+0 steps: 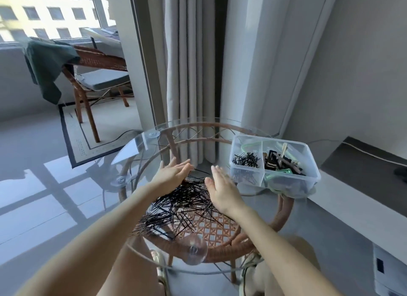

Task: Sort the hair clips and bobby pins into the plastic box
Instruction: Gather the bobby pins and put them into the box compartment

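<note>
Your left hand (174,174) and right hand (222,190) are spread flat, palms facing, flanking the loose bobby pins (176,205) on the glass table (136,154) — likely to rake them together. The plastic box (284,139) sits near on the right, hair clips (282,161) in their own section.

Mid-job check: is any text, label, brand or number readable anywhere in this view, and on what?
No readable text in this view.
Plastic box: no label visible.
Rug: small rows of marks, too small to tell whether they are writing.
White unit at lower right: a dark patch, nothing legible.
</note>
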Demonstrator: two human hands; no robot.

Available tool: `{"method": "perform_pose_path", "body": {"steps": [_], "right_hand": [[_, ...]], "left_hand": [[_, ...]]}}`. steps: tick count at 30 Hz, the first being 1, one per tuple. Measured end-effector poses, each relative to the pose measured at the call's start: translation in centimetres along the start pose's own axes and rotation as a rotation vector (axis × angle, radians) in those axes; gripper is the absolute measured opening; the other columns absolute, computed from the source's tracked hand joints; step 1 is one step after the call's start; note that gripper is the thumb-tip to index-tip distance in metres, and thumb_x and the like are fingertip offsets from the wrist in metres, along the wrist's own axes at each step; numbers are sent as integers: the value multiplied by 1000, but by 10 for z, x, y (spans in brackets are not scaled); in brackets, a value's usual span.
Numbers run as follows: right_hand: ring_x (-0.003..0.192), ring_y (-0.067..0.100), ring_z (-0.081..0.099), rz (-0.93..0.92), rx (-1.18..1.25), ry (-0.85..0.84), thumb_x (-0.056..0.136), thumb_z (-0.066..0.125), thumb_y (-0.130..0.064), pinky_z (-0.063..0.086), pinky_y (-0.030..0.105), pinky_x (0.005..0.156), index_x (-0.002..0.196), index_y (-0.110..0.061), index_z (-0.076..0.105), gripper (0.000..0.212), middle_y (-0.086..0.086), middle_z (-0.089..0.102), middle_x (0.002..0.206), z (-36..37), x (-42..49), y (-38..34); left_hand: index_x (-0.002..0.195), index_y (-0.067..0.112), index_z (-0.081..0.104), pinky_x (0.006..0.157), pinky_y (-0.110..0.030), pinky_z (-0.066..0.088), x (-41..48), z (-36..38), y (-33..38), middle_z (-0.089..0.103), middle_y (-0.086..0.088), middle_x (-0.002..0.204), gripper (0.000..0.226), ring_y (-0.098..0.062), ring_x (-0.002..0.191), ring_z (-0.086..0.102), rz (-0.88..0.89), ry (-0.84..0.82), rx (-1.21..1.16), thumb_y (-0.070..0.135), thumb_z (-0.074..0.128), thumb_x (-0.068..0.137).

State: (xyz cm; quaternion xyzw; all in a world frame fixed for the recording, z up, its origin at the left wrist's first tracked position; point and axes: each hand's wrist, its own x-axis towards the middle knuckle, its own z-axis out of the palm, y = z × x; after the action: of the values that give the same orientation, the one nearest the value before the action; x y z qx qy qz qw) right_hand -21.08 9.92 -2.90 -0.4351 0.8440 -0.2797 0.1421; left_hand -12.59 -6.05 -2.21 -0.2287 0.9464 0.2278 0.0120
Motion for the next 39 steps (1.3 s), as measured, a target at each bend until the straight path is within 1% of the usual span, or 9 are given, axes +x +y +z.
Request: {"method": "perform_pose_path", "body": {"steps": [4,9,13,18,23,26,30,36,39], "right_hand": [[144,25,8,-15,-20,-19,100,21,-39,2,37,116,146,-15,22,52,8,22,155,15,15,-17],[142,20,22,-96,202,-183,98,25,-46,20,40,115,141,-23,34,50,1,39,148,7,-7,-13],[137,12,32,-128,286,-115,90,27,-56,24,34,114,137,-26,42,57,-3,45,144,-20,-37,5],[132,-2,11,-63,88,42,99,30,-37,6,18,109,144,-15,29,50,1,29,152,-10,-59,9],[127,-6,1,-110,143,-129,100,27,-37,-5,18,107,146,-17,23,50,-2,21,155,9,-48,-15],[141,6,11,-91,220,-45,100,28,-34,3,18,110,145,-13,27,49,3,25,154,10,-29,-24],[144,27,11,35,-24,119,100,23,-32,6,35,117,143,-3,25,51,19,21,153,5,22,-28],[141,39,13,396,-367,45,99,23,-32,11,44,116,141,3,22,55,33,17,149,6,69,-31],[139,39,18,409,-399,21,99,21,-32,14,46,113,138,0,28,51,32,23,147,15,61,-46]], "left_hand": [[130,26,48,116,-40,-6,-12,10,-1,24,5,152,48,-18,144,0,39,-13,-286,37,14,99],[110,26,63,111,-36,25,-50,-5,-9,53,-1,135,49,-18,129,43,33,13,-657,46,22,93],[118,32,58,108,-35,29,-89,-5,-26,50,2,138,56,-14,129,41,-53,349,-268,61,20,89],[138,45,25,117,-43,-4,-118,34,-21,21,-4,154,61,-24,144,5,-189,311,89,61,5,84],[142,35,24,116,-43,-5,-84,41,5,17,-14,154,51,-31,144,1,-215,344,-66,50,15,94],[140,27,31,118,-43,4,-67,42,15,27,-14,151,50,-27,143,11,-182,405,-187,46,19,95],[136,26,40,117,-40,8,-65,41,12,39,-10,145,47,-26,140,21,-158,477,-224,42,21,96],[131,19,48,116,-34,11,-71,32,8,47,2,140,43,-17,137,30,-119,508,-430,32,22,99],[129,17,50,115,-32,12,-75,29,10,50,2,137,43,-11,132,37,-104,539,-510,30,22,99]]}}
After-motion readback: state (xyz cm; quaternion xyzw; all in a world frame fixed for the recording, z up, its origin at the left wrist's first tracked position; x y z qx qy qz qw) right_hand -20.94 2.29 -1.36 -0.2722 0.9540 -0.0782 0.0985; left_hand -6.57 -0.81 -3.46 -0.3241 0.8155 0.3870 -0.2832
